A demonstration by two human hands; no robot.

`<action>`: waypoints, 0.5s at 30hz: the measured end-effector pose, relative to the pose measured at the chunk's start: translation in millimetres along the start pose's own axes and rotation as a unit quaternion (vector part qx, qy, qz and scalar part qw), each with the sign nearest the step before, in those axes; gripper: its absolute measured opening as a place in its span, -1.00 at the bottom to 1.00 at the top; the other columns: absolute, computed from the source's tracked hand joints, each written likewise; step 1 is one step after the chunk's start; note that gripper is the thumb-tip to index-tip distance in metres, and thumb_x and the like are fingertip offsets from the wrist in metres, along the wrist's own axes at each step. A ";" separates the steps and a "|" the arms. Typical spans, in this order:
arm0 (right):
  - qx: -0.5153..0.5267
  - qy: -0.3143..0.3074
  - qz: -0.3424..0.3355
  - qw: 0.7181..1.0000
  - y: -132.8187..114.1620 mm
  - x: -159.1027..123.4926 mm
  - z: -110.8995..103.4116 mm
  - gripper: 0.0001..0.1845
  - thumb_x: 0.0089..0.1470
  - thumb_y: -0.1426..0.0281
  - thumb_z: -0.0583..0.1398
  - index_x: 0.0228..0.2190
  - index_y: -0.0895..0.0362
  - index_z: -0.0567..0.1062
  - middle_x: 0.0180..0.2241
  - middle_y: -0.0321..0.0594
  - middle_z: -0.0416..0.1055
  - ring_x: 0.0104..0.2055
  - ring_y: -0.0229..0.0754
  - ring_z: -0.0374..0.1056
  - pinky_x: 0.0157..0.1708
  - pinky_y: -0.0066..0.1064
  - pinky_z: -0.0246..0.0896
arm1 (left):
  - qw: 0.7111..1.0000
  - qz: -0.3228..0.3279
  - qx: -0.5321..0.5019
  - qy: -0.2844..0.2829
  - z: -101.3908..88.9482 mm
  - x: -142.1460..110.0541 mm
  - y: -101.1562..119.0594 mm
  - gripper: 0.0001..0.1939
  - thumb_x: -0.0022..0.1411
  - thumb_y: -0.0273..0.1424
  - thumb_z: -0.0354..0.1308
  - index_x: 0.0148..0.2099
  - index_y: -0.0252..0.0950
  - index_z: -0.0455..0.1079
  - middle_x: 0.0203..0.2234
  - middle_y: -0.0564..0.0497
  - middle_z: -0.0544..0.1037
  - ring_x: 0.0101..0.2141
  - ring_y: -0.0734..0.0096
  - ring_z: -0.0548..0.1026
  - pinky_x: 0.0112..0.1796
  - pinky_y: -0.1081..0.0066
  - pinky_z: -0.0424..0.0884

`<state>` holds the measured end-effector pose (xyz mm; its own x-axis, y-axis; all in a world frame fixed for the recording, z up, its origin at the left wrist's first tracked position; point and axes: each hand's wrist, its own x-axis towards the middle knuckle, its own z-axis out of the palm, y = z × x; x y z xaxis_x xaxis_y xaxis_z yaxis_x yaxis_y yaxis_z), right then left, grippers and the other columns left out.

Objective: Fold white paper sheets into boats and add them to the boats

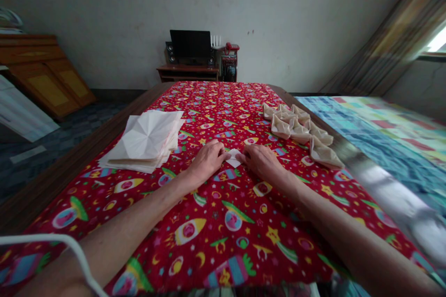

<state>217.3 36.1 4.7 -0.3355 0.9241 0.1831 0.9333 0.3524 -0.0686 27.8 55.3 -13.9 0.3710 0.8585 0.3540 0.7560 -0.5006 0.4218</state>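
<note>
Small paper held between two hands, mid-table

The paper point(234, 159) lies low over the red cloth point(195, 260), about midway across it. The left hand point(208, 160) has its fingers drawn in narrow, pinching the paper's left side; the right hand point(261, 160) pinches the right side likewise. One corner points toward the person, another toward the far wall point(278, 18). Fingers cover the sides, so I cannot tell the long axis.

Cloth stretches from the paper to the near edge, and beyond it to the far end. The stack point(146, 137) stands well left, the folded pieces point(301, 130) right, near the table's point(351, 164) wooden edge. A cable point(78, 250) crosses the left forearm.
</note>
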 end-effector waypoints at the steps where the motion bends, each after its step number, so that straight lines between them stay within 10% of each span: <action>1: 0.003 0.002 -0.002 1.000 1.3 -0.2 0.8 -0.70 0.20 0.19 0.08 -0.38 0.13 0.45 -0.39 -0.18 0.46 -0.37 -0.21 0.34 -0.47 -0.44 -0.10 | 1.000 0.001 -0.005 -0.001 -0.6 -0.2 -0.7 -0.79 0.17 -0.37 0.18 -0.48 -0.28 0.28 -0.51 0.08 0.33 -0.42 0.42 0.35 -0.37 0.44 0.23; 15: 0.080 -0.062 0.073 0.992 3.3 17.9 -2.9 -0.64 0.00 0.02 0.18 -0.42 0.05 0.49 -0.44 -0.27 0.43 -0.45 -0.25 0.27 -0.54 -0.47 -0.12 | 0.999 0.020 -0.026 0.002 0.6 -1.3 -6.6 -0.80 0.16 -0.38 0.19 -0.46 -0.28 0.27 -0.50 0.10 0.30 -0.42 0.43 0.35 -0.38 0.45 0.22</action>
<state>214.8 53.4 10.6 -0.2204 0.9747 0.0373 0.9441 0.2228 -0.2430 22.7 57.6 -17.6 0.3975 0.8375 0.3749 0.7113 -0.5394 0.4507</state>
